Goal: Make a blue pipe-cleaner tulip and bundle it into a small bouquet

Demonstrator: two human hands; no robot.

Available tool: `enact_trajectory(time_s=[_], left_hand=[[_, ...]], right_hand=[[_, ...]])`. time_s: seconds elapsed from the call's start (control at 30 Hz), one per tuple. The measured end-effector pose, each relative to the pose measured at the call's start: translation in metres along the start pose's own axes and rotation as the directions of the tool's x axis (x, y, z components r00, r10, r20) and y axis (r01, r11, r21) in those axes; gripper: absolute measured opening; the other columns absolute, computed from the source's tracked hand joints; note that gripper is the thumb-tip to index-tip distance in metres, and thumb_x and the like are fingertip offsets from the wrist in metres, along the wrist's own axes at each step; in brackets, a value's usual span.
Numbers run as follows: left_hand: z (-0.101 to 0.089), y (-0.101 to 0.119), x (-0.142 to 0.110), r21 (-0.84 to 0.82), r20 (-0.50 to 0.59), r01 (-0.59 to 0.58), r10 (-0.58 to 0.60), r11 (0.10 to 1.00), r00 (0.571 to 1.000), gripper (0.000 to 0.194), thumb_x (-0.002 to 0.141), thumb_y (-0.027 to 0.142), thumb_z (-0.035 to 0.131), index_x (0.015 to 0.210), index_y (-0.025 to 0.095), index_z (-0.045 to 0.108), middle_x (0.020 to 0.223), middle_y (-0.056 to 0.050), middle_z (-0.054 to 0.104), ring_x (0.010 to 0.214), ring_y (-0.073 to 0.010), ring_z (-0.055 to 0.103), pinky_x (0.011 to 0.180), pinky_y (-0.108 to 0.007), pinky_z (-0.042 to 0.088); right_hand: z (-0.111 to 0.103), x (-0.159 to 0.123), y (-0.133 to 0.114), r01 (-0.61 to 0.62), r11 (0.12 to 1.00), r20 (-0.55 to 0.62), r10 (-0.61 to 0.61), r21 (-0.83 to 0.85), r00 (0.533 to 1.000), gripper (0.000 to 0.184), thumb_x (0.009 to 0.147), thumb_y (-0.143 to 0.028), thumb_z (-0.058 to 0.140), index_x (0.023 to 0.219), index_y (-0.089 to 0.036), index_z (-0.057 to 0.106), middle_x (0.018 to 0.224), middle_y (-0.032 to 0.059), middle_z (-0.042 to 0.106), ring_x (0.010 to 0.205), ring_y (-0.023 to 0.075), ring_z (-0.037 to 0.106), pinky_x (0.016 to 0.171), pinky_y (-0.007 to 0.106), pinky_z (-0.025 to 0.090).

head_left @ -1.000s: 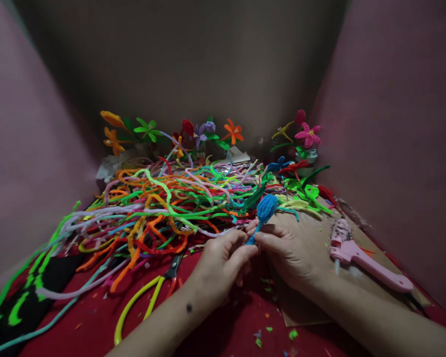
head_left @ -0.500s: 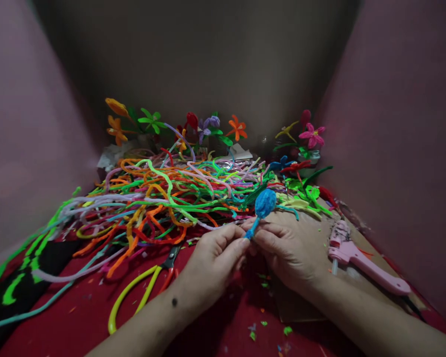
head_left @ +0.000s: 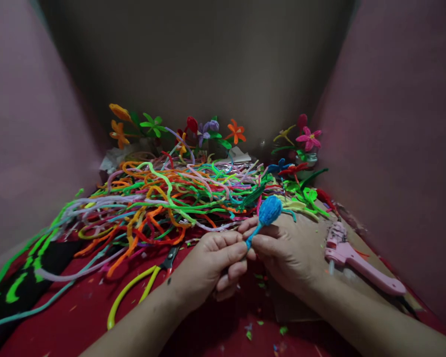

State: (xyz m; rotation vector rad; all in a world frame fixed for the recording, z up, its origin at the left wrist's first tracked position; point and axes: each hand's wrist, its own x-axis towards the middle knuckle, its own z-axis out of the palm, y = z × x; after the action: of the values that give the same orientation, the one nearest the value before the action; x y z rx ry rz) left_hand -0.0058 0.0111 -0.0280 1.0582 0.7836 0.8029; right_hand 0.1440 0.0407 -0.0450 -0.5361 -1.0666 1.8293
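Observation:
A blue pipe-cleaner flower bud (head_left: 270, 210) with a rounded head and a short stem stands tilted up to the right between my hands. My left hand (head_left: 223, 258) pinches the lower end of the stem between thumb and fingers. From the other side, my right hand (head_left: 278, 248) grips the same stem just under the head, its thumb lying along it. The stem's bottom tip is hidden by my fingers. Behind the bud lies a big tangle of coloured pipe cleaners (head_left: 171, 188).
Scissors with yellow handles (head_left: 128, 292) lie left of my left forearm. A pink glue gun (head_left: 367, 272) rests on cardboard (head_left: 293, 307) at the right. Finished pipe-cleaner flowers, among them a pink one (head_left: 309, 138), stand at the back. Green scraps dot the red cloth (head_left: 208, 337).
The bud has shifted slightly right and down and leans more to the right. My left hand has turned, its fingers curling more underneath. The whole view has moved a little.

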Motion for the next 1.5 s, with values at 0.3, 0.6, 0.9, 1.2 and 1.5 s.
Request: enact_trajectory(time_s=[0.3,0.6,0.9,1.2,1.5], left_hand=[[-0.002,-0.023,-0.001,0.961,0.078,-0.234,0.671,0.145,0.737,0.018,0.088,0.015,0.04,0.09,0.016,0.058,0.07,-0.004,0.062,0.059,-0.0127,0.057,0.057,-0.022,0.039],[0.011,0.004,-0.003,0.442,-0.288,-0.143,0.291,0.886,0.912,0.021,0.085,0.028,0.047,0.068,0.017,0.05,0.047,0.008,0.036,0.038,-0.0048,0.031,0.04,-0.016,0.029],[0.004,0.004,-0.001,-0.323,0.084,0.084,-0.06,0.943,0.995,0.014,0.085,0.025,0.048,0.075,0.016,0.052,0.045,0.011,0.031,0.03,-0.0011,0.011,0.027,-0.012,0.024],[-0.002,-0.013,0.001,0.836,-0.061,-0.262,0.557,0.482,0.828,0.012,0.083,0.026,0.051,0.086,0.018,0.059,0.07,-0.002,0.061,0.061,-0.0131,0.058,0.058,-0.023,0.047],[0.008,0.004,-0.003,0.598,-0.214,-0.173,0.365,0.782,0.906,0.021,0.085,0.026,0.047,0.069,0.018,0.057,0.05,0.004,0.047,0.047,-0.0089,0.05,0.052,-0.02,0.045]], right_hand=[[-0.004,0.002,0.008,0.034,0.998,-0.044,-0.037,-0.059,0.998,0.02,0.078,-0.015,0.061,0.093,-0.023,0.071,0.08,0.0001,0.07,0.071,0.0137,0.06,0.078,0.029,0.044],[-0.005,-0.002,0.002,0.083,0.993,0.037,-0.08,-0.084,0.996,0.021,0.079,-0.017,0.062,0.096,-0.026,0.071,0.09,0.0009,0.071,0.086,0.0161,0.062,0.088,0.032,0.042],[-0.002,-0.003,0.003,0.158,0.982,0.009,-0.158,-0.104,0.987,0.018,0.073,-0.016,0.066,0.087,-0.025,0.072,0.092,0.0009,0.07,0.092,0.0178,0.061,0.088,0.033,0.043],[0.001,-0.001,0.004,0.129,0.985,-0.044,-0.135,-0.115,0.99,0.017,0.078,-0.018,0.061,0.091,-0.025,0.071,0.087,-0.0003,0.071,0.081,0.0166,0.062,0.084,0.033,0.045],[-0.002,-0.004,0.0,0.102,0.945,0.023,-0.1,-0.31,0.995,0.022,0.081,-0.024,0.06,0.101,-0.028,0.069,0.101,0.0002,0.069,0.096,0.0177,0.059,0.095,0.035,0.038]])
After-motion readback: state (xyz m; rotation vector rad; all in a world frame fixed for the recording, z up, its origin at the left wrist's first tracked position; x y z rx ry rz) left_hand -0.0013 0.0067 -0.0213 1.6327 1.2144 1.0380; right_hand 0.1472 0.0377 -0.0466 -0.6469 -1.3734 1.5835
